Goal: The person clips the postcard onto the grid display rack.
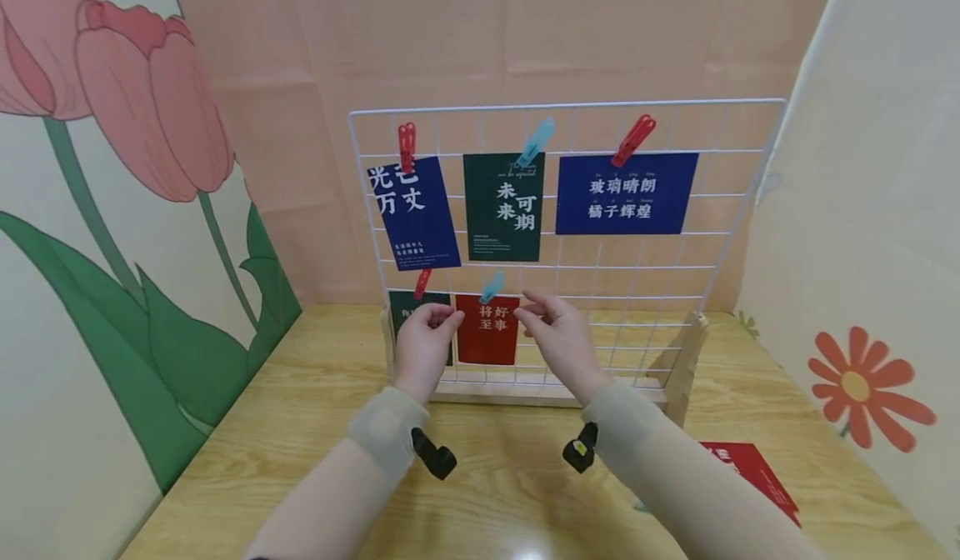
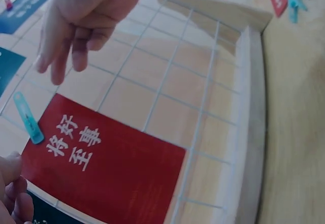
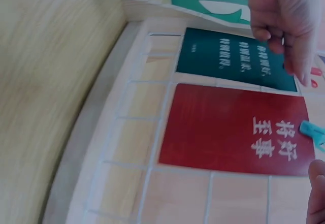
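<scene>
A red card [image 1: 487, 343] with white characters hangs on the white wire grid [image 1: 622, 310], held at its top edge by a light blue clip [image 1: 492, 287]. My left hand [image 1: 425, 343] is by the card's left edge, in front of a dark green card [image 3: 228, 56] that it partly hides in the head view. My right hand [image 1: 558, 335] stands off the card's upper right corner, its fingers bent loosely with nothing visible between them. In the right wrist view the left fingers also look loose and hold nothing.
Above hang a blue card [image 1: 416, 227], a green card [image 1: 502, 243] and a wide blue card [image 1: 627, 218], clipped with red and light blue clips. A wooden foot [image 1: 686, 368] supports the grid. Red cards [image 1: 757, 468] lie at the table's right.
</scene>
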`<state>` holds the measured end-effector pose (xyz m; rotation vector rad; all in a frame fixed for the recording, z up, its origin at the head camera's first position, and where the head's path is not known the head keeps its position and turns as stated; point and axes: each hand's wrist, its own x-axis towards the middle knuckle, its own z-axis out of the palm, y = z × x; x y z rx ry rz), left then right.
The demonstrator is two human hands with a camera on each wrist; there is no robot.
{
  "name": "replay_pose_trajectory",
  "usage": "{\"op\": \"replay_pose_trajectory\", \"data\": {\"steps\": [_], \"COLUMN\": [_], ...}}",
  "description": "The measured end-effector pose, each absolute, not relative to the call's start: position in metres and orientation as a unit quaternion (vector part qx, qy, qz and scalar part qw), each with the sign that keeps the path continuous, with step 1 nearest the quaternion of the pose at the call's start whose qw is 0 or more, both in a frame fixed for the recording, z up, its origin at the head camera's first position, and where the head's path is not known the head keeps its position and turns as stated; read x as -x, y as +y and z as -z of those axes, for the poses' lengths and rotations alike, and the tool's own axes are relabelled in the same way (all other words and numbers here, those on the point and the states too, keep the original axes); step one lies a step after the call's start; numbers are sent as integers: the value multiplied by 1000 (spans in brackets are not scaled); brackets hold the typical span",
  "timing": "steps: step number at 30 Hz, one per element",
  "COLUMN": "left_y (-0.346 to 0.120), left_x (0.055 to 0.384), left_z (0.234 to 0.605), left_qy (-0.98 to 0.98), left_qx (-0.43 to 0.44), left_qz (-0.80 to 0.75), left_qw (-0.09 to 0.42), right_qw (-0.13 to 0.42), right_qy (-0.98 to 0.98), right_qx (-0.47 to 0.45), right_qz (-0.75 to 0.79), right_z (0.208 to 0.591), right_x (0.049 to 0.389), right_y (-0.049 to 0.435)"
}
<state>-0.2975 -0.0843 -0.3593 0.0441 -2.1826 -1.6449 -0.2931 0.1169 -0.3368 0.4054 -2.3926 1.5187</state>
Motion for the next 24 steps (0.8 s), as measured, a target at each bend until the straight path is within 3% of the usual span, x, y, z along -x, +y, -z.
{"op": "replay_pose_trajectory", "data": {"steps": [24], "left_y": [-24], "left_x": [269], "left_z": [411], "left_qy": [-817], "left_qx": [60], "left_qz": [570], "left_qw": [66], "right_qw": [122], "right_qy": [-907], "right_qx": [-102], "right_qz": [-391], "right_z": [392], "right_x": [264], "right_y": [239]}}
